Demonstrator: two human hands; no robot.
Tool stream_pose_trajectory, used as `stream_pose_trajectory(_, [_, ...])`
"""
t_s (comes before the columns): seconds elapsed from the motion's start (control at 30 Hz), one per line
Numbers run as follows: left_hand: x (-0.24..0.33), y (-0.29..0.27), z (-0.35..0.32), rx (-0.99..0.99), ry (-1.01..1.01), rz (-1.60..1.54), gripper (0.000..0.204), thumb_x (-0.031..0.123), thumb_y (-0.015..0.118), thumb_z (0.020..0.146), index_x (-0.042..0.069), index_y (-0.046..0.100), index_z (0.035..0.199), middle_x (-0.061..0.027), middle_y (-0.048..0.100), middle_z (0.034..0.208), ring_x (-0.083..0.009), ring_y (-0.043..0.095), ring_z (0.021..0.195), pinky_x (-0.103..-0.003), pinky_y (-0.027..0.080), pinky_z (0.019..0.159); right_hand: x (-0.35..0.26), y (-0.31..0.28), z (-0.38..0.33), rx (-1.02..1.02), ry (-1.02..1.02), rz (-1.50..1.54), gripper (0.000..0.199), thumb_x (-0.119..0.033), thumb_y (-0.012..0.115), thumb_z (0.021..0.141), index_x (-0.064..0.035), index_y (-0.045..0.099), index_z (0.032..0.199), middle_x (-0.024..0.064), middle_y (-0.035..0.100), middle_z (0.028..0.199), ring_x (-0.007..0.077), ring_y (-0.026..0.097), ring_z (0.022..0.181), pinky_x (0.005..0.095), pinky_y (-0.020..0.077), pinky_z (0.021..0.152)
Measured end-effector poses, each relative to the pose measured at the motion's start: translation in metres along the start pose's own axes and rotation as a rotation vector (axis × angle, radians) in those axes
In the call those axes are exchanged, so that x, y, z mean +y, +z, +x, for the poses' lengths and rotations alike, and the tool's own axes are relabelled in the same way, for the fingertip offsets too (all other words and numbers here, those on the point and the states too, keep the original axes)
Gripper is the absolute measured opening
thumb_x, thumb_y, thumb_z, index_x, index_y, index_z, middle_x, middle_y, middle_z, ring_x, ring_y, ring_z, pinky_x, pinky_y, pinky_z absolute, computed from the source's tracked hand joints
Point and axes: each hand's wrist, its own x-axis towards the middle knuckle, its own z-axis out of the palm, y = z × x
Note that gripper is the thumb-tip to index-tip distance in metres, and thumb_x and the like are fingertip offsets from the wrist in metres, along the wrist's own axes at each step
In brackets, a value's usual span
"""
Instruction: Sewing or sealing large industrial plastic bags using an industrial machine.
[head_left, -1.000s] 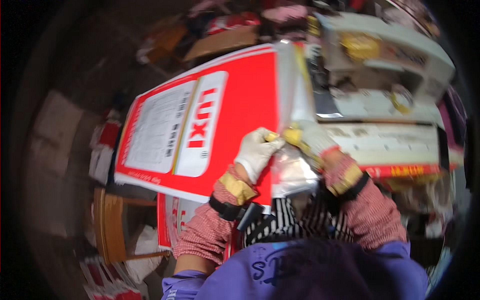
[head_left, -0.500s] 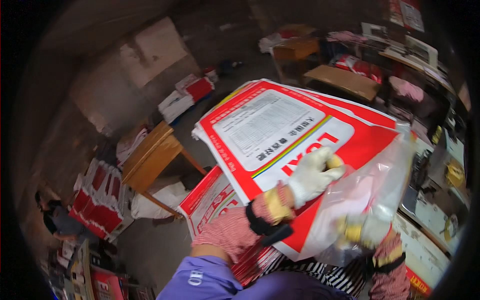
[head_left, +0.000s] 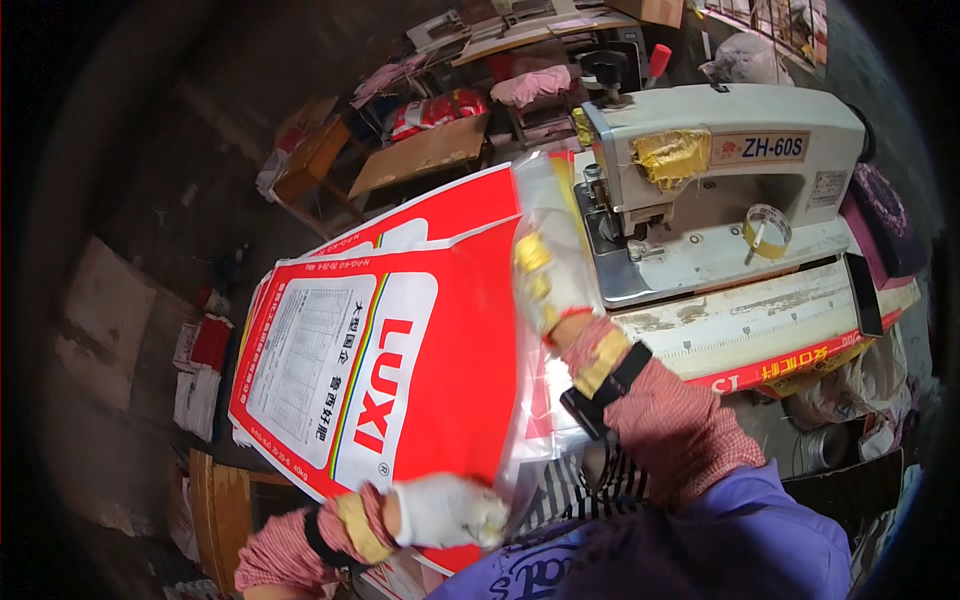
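Note:
A red and white printed sack [head_left: 465, 370] lies flat on a stack of similar sacks in front of me, with a clear plastic liner [head_left: 530, 400] sticking out of its right end. My left hand [head_left: 450, 510], in a white glove, is closed on the near corner of this end; its fingertips are partly blurred. At the far corner, my right hand [head_left: 548, 275], gloved with yellow fingertips, has its fingers curled on the sack's edge and liner. Just beyond my right hand is a white industrial sewing machine [head_left: 740, 140], its needle area facing the sacks.
A roll of yellow tape [head_left: 767, 232] stands on the machine bed. A worn table edge with a ruler strip [head_left: 740, 330] runs along the right. Behind are a wooden bench [head_left: 420, 155], red bundles [head_left: 438, 113] and a pink-covered stool [head_left: 535, 86]. Folded sacks [head_left: 205, 375] sit on the floor at left.
My view has swung right, bringing the sewing machine into sight. My hands have moved apart: the left is now at the sack's near corner, the right at its far corner.

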Motion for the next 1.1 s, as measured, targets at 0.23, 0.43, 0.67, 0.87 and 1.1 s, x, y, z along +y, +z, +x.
stream_pose_trajectory(0.23, [0.023, -0.163, 0.085, 0.897, -0.109, 1.110, 0.043, 0.021, 0.071, 0.057, 0.007, 0.054, 0.094, -0.0099, 0.053, 0.093, -0.0262, 0.052, 0.086, -0.036, 0.043, 0.072, 0.077, 0.023, -0.032, 0.253, -0.299, -2.220, 0.033, -0.022, 0.057, 0.079, -0.0102, 0.051, 0.109, 0.0024, 0.055, 0.068, 0.0091, 0.048, 0.048, 0.0245, 0.0357, 0.040])
stream_pose_trajectory(0.43, [-0.015, -0.192, 0.142, 0.398, -0.457, 1.262, 0.025, 0.014, 0.064, 0.065, 0.009, 0.057, 0.089, -0.0081, 0.058, 0.088, -0.0263, 0.057, 0.085, -0.035, 0.046, 0.070, 0.078, 0.006, -0.044, -0.130, -0.097, -2.417, 0.035, -0.030, 0.060, 0.078, -0.0098, 0.055, 0.106, 0.0091, 0.063, 0.088, 0.0181, 0.059, 0.079, 0.0292, 0.0445, 0.071])
stream_pose_trajectory(0.67, [-0.035, -0.196, 0.136, 0.707, -0.631, 1.154, 0.011, 0.011, 0.052, 0.076, 0.009, 0.058, 0.084, -0.0082, 0.061, 0.075, -0.0252, 0.062, 0.071, -0.037, 0.050, 0.062, 0.081, 0.014, -0.057, -0.044, 0.169, -2.307, 0.042, -0.041, 0.048, 0.082, -0.0084, 0.051, 0.109, 0.0165, 0.060, 0.096, 0.0290, 0.059, 0.085, 0.0339, 0.0456, 0.074])
stream_pose_trajectory(0.87, [-0.050, -0.210, 0.151, 0.751, -0.603, 1.413, 0.028, 0.011, 0.051, 0.077, 0.012, 0.053, 0.105, -0.0098, 0.056, 0.099, -0.0250, 0.059, 0.087, -0.038, 0.049, 0.065, 0.080, 0.035, -0.049, -0.001, 0.481, -2.688, 0.052, -0.048, 0.042, 0.083, 0.0000, 0.047, 0.101, 0.0201, 0.059, 0.072, 0.0356, 0.058, 0.073, 0.0413, 0.0445, 0.066])
stream_pose_trajectory(1.1, [-0.038, -0.270, 0.136, 0.784, -0.763, 1.274, 0.018, 0.013, 0.048, 0.075, 0.009, 0.064, 0.081, -0.0129, 0.064, 0.077, -0.0268, 0.064, 0.071, -0.038, 0.051, 0.060, 0.087, -0.045, -0.057, -0.978, -0.402, -2.823, 0.024, -0.018, 0.055, 0.071, -0.0076, 0.058, 0.092, 0.0118, 0.059, 0.085, 0.0300, 0.059, 0.068, 0.0372, 0.0474, 0.059])
